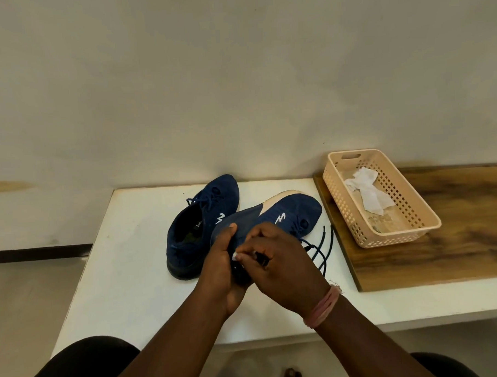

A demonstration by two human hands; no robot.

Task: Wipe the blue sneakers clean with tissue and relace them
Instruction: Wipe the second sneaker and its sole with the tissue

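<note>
Two blue sneakers on the white desk point(126, 279). The laced sneaker point(192, 233) stands upright at about 10 o'clock from the hands, toe toward the wall. The second sneaker point(282, 215) is tipped on its side, pale sole edge up, heel end lifted in the left hand point(220, 278), whose fingers wrap the heel with the thumb on top. The right hand point(285, 266), pink thread band at the wrist, pinches a dark lace point(320, 252) near the eyelets; loose lace ends trail on the desk at 3 o'clock. A peach perforated basket point(408, 232) sits on a wooden board point(471, 235) at 2 o'clock, holding crumpled white tissue point(370, 191).
</note>
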